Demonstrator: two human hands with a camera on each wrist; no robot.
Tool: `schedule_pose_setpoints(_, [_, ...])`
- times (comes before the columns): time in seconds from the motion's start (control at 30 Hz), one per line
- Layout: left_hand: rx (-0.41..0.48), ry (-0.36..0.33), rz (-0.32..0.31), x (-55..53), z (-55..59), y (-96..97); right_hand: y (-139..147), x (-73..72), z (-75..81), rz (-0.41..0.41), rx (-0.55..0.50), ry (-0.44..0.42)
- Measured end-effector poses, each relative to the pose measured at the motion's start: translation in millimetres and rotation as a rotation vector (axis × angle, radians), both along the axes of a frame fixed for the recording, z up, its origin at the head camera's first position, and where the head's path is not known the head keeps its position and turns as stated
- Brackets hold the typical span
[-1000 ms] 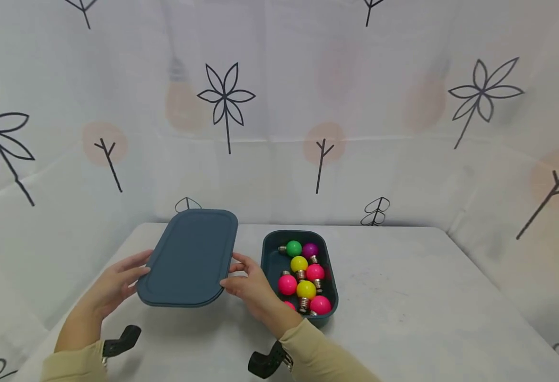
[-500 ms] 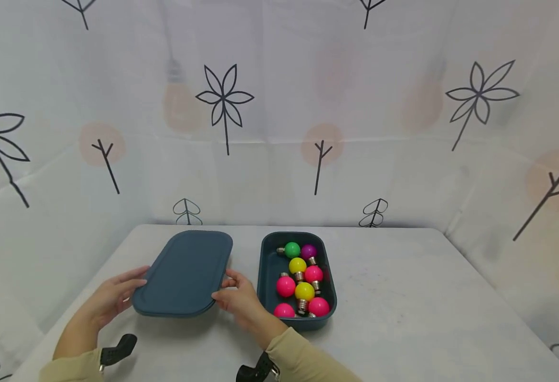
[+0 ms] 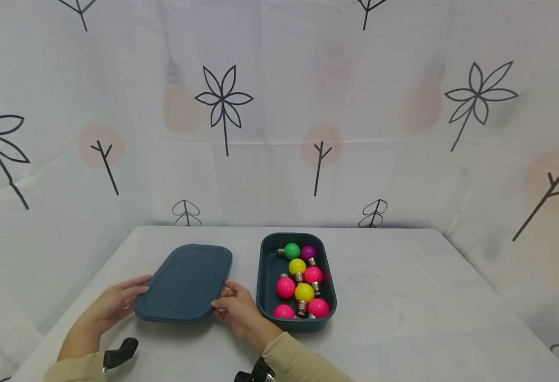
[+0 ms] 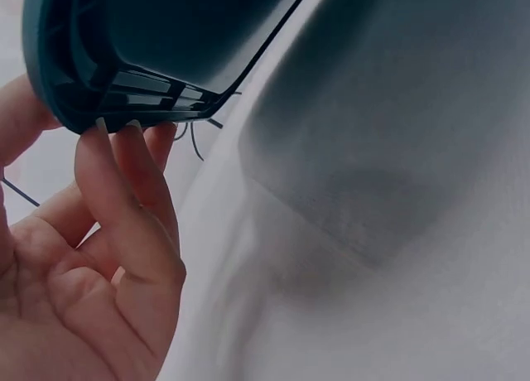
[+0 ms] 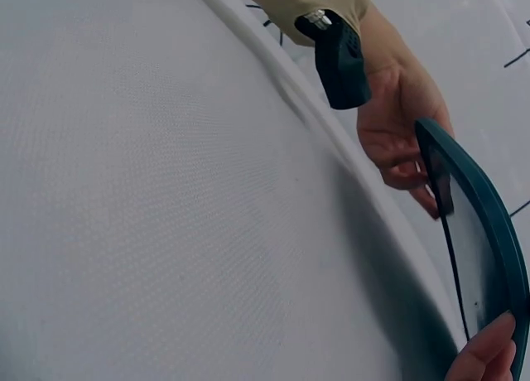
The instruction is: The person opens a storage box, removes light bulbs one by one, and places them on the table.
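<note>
A dark blue rectangular lid (image 3: 186,284) with rounded corners is held between both hands, close over the left part of the table. My left hand (image 3: 112,307) pinches its left edge; the left wrist view shows the fingertips (image 4: 101,137) under the ribbed rim. On the opposite edge, my right hand (image 3: 241,313) grips near the front corner with the thumb on the rim. Just right of that hand stands a matching dark blue box (image 3: 266,281). Inside lie several coloured light bulbs: green (image 3: 291,251), purple (image 3: 308,252), yellow (image 3: 304,292) and pink (image 3: 285,287).
The white table (image 3: 403,302) stretches to the right of the box. A white patterned curtain (image 3: 270,175) hangs behind its far edge and along both sides. Black wrist camera mounts (image 3: 121,353) hang below the sleeves.
Both hands have lowered the lid toward the table and tipped it flatter, with a slight shift toward me. The bulbs lie unchanged in the box.
</note>
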State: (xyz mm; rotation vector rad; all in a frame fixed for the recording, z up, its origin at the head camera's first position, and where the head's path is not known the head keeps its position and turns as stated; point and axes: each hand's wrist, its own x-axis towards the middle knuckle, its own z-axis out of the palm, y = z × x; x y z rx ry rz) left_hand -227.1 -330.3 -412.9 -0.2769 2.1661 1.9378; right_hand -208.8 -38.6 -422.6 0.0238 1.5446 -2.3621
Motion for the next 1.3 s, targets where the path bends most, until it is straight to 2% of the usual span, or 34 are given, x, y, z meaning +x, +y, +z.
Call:
schedule_pose_setpoints(0.13, [-0.061,-0.029,0.019,-0.1,-2.6,0.6,-1,-1.0,-2.7,0.005,0.002,-0.002])
schedule_pose_setpoints(0.27, [-0.131,-0.046,0.011,-0.6,-4.6,0.1,-2,-1.2,-5.2,0.002,0.012,0.001])
schedule_pose_setpoints(0.43, [-0.218,-0.061,-0.027,0.1,-6.6,0.3,-1,2.3,-5.7,-0.010,0.079,0.009])
schedule_pose_setpoints(0.63, [-0.275,-0.046,-0.049,2.3,-7.2,2.3,1,7.5,-0.6,-0.010,0.166,-0.005])
schedule_pose_setpoints(0.77, [-0.370,-0.043,-0.064,2.8,-4.6,4.4,3,9.3,2.1,-0.006,0.224,-0.025])
schedule_pose_setpoints(0.97, [-0.487,-0.038,-0.034,3.1,-1.3,9.5,4,8.4,6.4,0.010,0.169,-0.011])
schedule_pose_setpoints(1.1, [-0.493,0.015,0.001,2.4,0.8,13.9,5,8.1,16.1,0.047,0.122,0.035])
schedule_pose_setpoints(1.23, [-0.426,0.075,0.035,2.8,7.3,23.5,8,8.2,33.6,0.091,0.104,0.056])
schedule_pose_setpoints(1.3, [-0.402,0.105,0.032,3.5,11.7,30.0,10,8.0,42.4,0.105,0.101,0.068])
